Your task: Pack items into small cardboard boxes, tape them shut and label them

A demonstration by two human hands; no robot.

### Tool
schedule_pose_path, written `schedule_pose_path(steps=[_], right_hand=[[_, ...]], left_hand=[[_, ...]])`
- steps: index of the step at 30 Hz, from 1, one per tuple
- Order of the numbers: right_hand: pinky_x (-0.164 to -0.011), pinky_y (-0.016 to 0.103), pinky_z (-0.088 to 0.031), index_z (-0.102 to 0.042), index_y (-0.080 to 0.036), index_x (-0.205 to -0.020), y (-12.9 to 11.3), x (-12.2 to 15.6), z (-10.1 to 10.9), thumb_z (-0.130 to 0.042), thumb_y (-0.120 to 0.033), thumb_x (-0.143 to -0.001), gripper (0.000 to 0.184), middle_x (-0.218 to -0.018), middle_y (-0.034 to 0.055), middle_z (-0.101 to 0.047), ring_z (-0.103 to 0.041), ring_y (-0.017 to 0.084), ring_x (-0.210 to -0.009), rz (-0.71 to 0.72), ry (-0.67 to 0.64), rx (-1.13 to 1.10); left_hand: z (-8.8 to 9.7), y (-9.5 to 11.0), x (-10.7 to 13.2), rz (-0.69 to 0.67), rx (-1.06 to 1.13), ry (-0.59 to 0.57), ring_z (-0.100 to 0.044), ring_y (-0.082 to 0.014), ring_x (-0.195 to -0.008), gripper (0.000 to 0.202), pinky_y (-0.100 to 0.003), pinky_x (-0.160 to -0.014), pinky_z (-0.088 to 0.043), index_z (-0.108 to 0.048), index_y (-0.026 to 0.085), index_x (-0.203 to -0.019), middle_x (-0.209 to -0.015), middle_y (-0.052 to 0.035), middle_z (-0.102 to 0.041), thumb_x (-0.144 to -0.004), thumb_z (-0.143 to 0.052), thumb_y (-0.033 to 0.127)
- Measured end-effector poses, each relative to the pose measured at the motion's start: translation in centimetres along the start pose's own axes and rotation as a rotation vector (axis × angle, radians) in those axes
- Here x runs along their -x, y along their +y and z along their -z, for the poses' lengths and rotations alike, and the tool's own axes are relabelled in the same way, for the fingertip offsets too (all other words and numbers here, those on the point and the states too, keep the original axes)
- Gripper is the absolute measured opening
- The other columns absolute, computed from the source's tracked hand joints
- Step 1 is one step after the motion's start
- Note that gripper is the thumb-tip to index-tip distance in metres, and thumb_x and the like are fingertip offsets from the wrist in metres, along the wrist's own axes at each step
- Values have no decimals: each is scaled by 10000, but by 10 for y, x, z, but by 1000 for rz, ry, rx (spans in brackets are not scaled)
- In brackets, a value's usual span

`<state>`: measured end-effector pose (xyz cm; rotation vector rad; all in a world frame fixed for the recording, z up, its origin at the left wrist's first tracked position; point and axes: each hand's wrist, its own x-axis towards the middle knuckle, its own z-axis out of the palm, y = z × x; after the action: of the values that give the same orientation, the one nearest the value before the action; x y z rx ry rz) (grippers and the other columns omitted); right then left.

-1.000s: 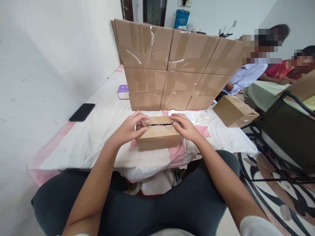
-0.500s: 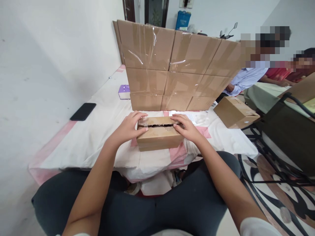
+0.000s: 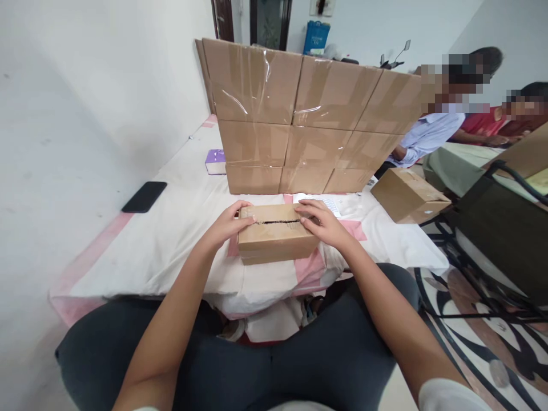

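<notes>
A small brown cardboard box (image 3: 276,240) lies on the white and pink cloth (image 3: 171,228) in front of me, its two top flaps meeting at a thin dark seam. My left hand (image 3: 226,224) grips the box's left end, fingers curled over the top edge. My right hand (image 3: 323,222) lies on the right part of the top, fingers stretched flat across the flap near the seam.
A wall of taped cardboard boxes (image 3: 308,120) stands behind. A black phone (image 3: 144,196) and a purple box (image 3: 214,161) lie to the left. Another carton (image 3: 406,194) sits at right beside a dark chair (image 3: 500,240). Two other people (image 3: 432,131) sit at the far right.
The far flap, slightly raised half a second ago, now lies flat and the seam is narrower. My left hand has slid from the top to the box's left end.
</notes>
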<state>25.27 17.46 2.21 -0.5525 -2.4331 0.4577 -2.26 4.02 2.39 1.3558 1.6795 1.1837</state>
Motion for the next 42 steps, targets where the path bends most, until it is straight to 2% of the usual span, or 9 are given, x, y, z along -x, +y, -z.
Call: schedule_pose_path(steps=[6, 9, 12, 15, 18, 23, 31, 37, 42], right_hand=[[-1050, 495, -490, -613, -277, -1355, 17, 1, 21, -593, -380, -950, 419, -1450, 93, -565, -568, 286, -1282, -95, -80, -163], [-895, 427, -559, -529, -235, -1426, 57, 3, 58, -583, -382, -948, 503, -1402, 129, -597, -649, 264, -1116, -336, 153, -188], [-777, 387, -560, -592, -133, -1291, 107, 0, 93, -502, -383, -986, 404, -1262, 209, -648, -673, 250, -963, -584, 320, -113], [-736, 344, -545, -670, -125, -1033, 144, -8, 103, -553, -374, -965, 284, -943, 163, -709, -660, 199, -781, -773, 224, -9], [-661, 305, -511, -665, -112, -749, 162, -11, 87, -708, -334, -853, 249, -629, 90, -646, -609, 166, -613, -915, 35, 52], [-596, 305, -466, -657, -99, -669, 171, -3, 51, -784, -431, -767, 369, -531, 86, -604, -620, 212, -601, -1139, -216, 159], [-664, 306, -496, -682, -102, -1072, 160, -11, 39, -835, -438, -654, 558, -999, 162, -728, -692, 308, -927, -1208, -196, 218], [-602, 269, -476, -704, -91, -855, 141, -11, 29, -818, -207, -619, 287, -779, 120, -722, -700, 259, -755, -1125, -191, 111], [-536, 219, -442, -648, -118, -814, 127, -11, 45, -679, -93, -726, 97, -714, 50, -686, -612, 136, -538, -925, -29, -57]], left_hand=[[-4, -11, -7, -15, 27, 77, -576, -202, -865, 383, -305, -792, -453, -647, 208, -1001, -936, -14, -652, -748, -661, 495], [-6, -13, -9, -9, 51, 115, -564, -193, -819, 398, -301, -761, -449, -657, 201, -1002, -902, -20, -656, -768, -636, 521], [-7, -14, -9, -19, 72, 130, -564, -193, -853, 420, -292, -765, -442, -673, 190, -1014, -953, -38, -673, -793, -616, 543], [-7, -16, -9, -6, 82, 136, -566, -190, -870, 444, -279, -760, -436, -685, 186, -1030, -961, -39, -677, -793, -630, 558], [-7, -18, -9, 6, 79, 138, -572, -185, -872, 455, -272, -768, -436, -692, 186, -1048, -962, -35, -681, -800, -643, 563], [-6, -23, -10, 32, 62, 161, -555, -174, -842, 454, -252, -727, -422, -700, 195, -1048, -939, -23, -675, -789, -672, 567], [-9, -28, -12, 43, 72, 199, -582, -196, -909, 475, -266, -781, -450, -701, 193, -1018, -989, -38, -696, -749, -696, 584], [-10, -28, -9, -17, -2, 217, -622, -232, -939, 526, -311, -803, -481, -698, 177, -1030, -1012, -72, -716, -751, -652, 622], [-10, -26, -9, -56, -85, 226, -646, -271, -1000, 516, -370, -872, -498, -701, 177, -1005, -1048, -95, -730, -780, -587, 627]])
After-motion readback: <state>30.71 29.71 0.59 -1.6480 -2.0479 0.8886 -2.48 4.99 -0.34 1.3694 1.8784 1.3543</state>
